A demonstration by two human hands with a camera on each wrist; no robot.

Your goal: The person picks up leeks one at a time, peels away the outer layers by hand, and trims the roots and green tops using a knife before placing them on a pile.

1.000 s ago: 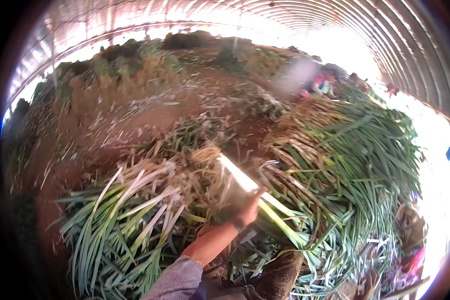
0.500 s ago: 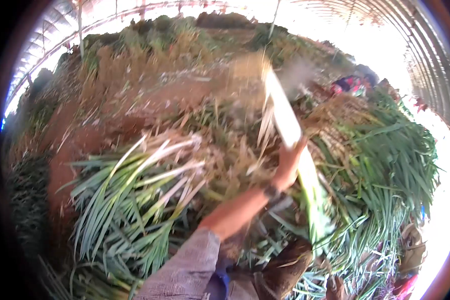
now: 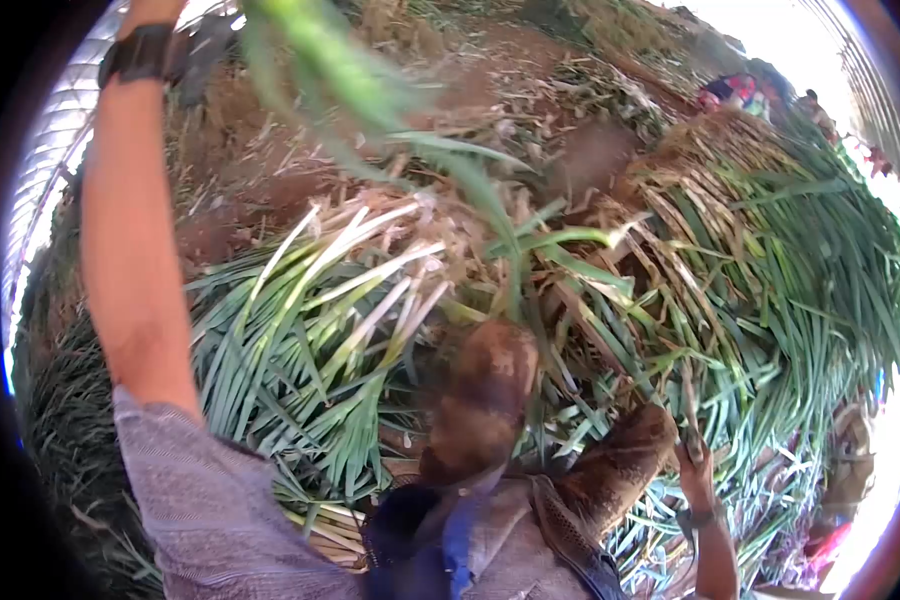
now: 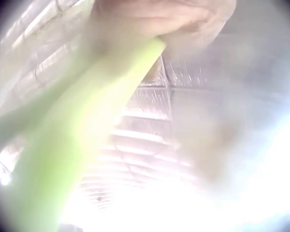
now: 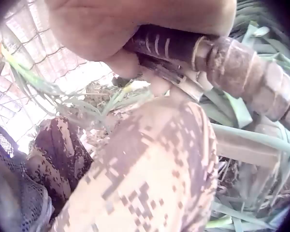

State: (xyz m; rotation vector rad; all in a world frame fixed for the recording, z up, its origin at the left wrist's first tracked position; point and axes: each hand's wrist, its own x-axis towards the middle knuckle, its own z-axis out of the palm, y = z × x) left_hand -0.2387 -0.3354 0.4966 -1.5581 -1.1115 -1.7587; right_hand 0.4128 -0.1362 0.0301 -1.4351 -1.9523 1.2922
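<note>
Green leek (image 4: 87, 121); dark ribbed handle (image 5: 169, 46); brown camouflage trousers (image 5: 154, 164).

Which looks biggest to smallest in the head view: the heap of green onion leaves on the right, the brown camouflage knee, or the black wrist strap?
1. heap of green onion leaves
2. brown camouflage knee, enlarged by nearness to the camera
3. black wrist strap

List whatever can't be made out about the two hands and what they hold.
Left hand: cut off by the head view's top edge; blurred in the left wrist view.
Green stalk it grips: motion-blurred in both views.
Tool handle in the right hand: working end past the right wrist view's edge, too small in the head view.
</note>
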